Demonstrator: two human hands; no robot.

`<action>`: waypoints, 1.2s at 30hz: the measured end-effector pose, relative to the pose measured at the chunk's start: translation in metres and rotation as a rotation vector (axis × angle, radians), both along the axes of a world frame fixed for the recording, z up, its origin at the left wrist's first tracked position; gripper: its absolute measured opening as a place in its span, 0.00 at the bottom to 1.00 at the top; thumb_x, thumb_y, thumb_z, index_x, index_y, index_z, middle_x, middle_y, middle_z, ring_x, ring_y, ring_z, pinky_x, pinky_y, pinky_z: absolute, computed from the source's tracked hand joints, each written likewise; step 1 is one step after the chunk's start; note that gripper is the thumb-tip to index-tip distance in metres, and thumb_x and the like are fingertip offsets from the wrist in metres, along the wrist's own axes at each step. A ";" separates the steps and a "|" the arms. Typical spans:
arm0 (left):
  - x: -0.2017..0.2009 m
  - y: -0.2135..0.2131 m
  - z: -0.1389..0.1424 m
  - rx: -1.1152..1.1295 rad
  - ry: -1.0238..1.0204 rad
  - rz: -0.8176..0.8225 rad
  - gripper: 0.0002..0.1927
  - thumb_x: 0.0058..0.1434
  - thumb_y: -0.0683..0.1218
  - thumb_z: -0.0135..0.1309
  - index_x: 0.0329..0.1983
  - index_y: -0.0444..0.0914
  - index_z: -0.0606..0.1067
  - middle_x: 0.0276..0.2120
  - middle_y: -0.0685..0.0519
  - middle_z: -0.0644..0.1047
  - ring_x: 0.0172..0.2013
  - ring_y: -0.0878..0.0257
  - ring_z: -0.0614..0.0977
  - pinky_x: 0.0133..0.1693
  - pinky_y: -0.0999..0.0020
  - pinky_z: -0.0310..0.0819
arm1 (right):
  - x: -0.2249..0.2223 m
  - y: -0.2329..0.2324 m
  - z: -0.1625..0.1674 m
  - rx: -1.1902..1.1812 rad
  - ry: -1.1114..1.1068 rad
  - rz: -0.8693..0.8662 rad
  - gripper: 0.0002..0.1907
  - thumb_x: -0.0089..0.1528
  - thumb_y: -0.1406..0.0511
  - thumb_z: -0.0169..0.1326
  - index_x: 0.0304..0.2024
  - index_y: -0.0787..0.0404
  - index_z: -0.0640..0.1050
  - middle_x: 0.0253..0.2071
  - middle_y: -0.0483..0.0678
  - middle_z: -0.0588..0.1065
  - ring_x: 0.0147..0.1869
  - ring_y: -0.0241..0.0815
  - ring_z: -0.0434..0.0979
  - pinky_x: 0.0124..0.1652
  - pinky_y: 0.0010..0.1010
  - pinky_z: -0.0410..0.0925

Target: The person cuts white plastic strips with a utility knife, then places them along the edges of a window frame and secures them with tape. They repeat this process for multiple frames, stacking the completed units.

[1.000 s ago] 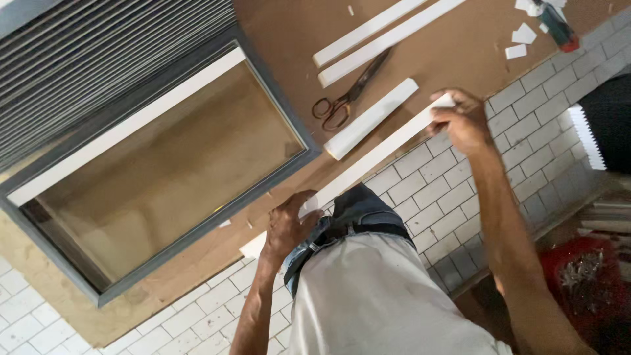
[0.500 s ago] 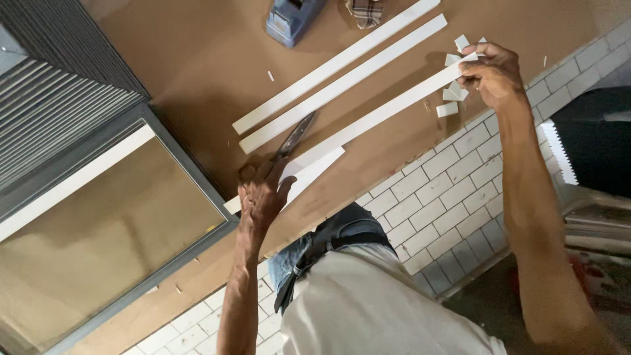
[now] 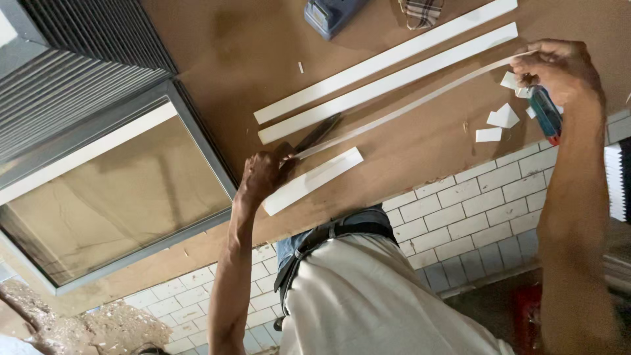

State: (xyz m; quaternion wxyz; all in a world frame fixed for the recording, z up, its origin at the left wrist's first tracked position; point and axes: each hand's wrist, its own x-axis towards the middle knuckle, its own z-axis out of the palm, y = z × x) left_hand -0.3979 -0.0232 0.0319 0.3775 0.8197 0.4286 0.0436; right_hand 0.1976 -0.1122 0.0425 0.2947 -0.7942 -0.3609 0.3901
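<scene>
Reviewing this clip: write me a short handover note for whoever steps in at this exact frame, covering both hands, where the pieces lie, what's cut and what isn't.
Left hand: grips the dark-bladed scissors, blades at the near end of the thin white strip.
Right hand: holds up the strip's far end, apparently along with a teal-and-red tool.
On the brown board: two long white strips, one short white strip beside the left hand, small white offcuts under the right hand.
Done: several pieces look trimmed, judging by the offcuts.
Left: the held strip is still in one piece; its cut has not gone through.
</scene>
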 end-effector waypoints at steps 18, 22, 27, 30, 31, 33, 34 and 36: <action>0.021 0.005 -0.036 0.350 0.104 0.717 0.29 0.52 0.53 0.72 0.54 0.36 0.77 0.53 0.44 0.75 0.54 0.43 0.76 0.54 0.50 0.71 | 0.000 0.063 -0.050 0.186 -0.393 0.096 0.21 0.60 0.67 0.72 0.51 0.70 0.79 0.43 0.56 0.81 0.43 0.43 0.84 0.39 0.29 0.77; 0.020 0.004 -0.039 0.288 0.110 0.705 0.28 0.54 0.52 0.71 0.54 0.35 0.77 0.53 0.41 0.76 0.54 0.43 0.77 0.54 0.51 0.72 | 0.001 0.070 -0.049 0.153 -0.667 0.190 0.34 0.50 0.60 0.77 0.52 0.73 0.79 0.48 0.62 0.78 0.48 0.53 0.81 0.43 0.37 0.75; 0.028 0.010 -0.042 0.320 0.141 0.682 0.29 0.56 0.52 0.71 0.55 0.33 0.77 0.51 0.38 0.77 0.52 0.41 0.79 0.53 0.51 0.74 | 0.000 0.071 -0.041 0.063 -0.478 0.127 0.36 0.51 0.59 0.75 0.56 0.73 0.79 0.53 0.59 0.80 0.52 0.48 0.82 0.49 0.34 0.75; 0.032 0.012 -0.042 0.286 0.135 0.740 0.27 0.55 0.52 0.70 0.53 0.34 0.78 0.51 0.39 0.79 0.49 0.44 0.81 0.49 0.53 0.76 | -0.008 0.072 -0.037 0.057 -0.508 0.117 0.36 0.49 0.61 0.76 0.55 0.73 0.80 0.51 0.60 0.80 0.50 0.47 0.82 0.47 0.32 0.75; 0.033 0.012 -0.041 0.314 0.130 0.740 0.28 0.54 0.52 0.71 0.53 0.34 0.78 0.50 0.38 0.79 0.48 0.43 0.81 0.49 0.53 0.77 | -0.011 0.073 -0.036 0.059 -0.432 0.059 0.36 0.48 0.62 0.75 0.55 0.73 0.79 0.50 0.59 0.81 0.50 0.46 0.83 0.46 0.30 0.76; 0.033 0.010 -0.040 0.368 0.118 0.740 0.28 0.52 0.51 0.72 0.52 0.33 0.78 0.49 0.37 0.78 0.47 0.42 0.81 0.48 0.52 0.77 | -0.014 0.074 -0.034 0.030 -0.344 0.013 0.34 0.47 0.64 0.74 0.53 0.72 0.79 0.48 0.58 0.81 0.47 0.44 0.83 0.43 0.28 0.76; 0.033 0.009 -0.039 0.353 0.118 0.741 0.27 0.53 0.51 0.72 0.52 0.33 0.78 0.48 0.38 0.79 0.47 0.42 0.81 0.48 0.52 0.77 | -0.013 0.075 -0.033 0.002 -0.333 0.023 0.33 0.46 0.66 0.74 0.51 0.71 0.79 0.46 0.58 0.81 0.45 0.44 0.83 0.41 0.28 0.76; 0.032 0.008 -0.039 0.315 0.118 0.736 0.25 0.55 0.50 0.72 0.51 0.34 0.77 0.47 0.40 0.79 0.48 0.42 0.81 0.50 0.51 0.76 | -0.008 0.076 -0.031 -0.035 -0.195 0.021 0.28 0.48 0.68 0.73 0.50 0.68 0.78 0.43 0.57 0.81 0.42 0.43 0.83 0.39 0.29 0.76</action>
